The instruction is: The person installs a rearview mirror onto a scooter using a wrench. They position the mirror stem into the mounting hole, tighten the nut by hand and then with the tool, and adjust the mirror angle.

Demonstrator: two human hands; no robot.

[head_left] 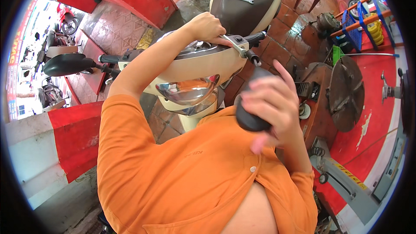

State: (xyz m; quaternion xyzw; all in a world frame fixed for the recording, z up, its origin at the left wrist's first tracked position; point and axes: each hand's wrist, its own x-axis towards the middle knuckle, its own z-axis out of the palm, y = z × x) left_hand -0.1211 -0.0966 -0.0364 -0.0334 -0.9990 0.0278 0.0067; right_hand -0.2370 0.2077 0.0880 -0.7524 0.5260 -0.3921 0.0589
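Hands gripping wrench (236,45), black mirror (253,104)

Bright daylight, even, coming mostly from the open street side at far left, where the pavement is a bit washed out. Shadows soft, no hard edges. Glare w/ orange reflection on the curved chrome headlight housing (187,90) at centre. Right hand (272,104), near the lens, is motion-blurred, fingers smeared; the black oval mirror (251,104) it holds is soft too. Strong fisheye bend at edges, black vignette in corners. Colours saturated, esp. reds & orange.
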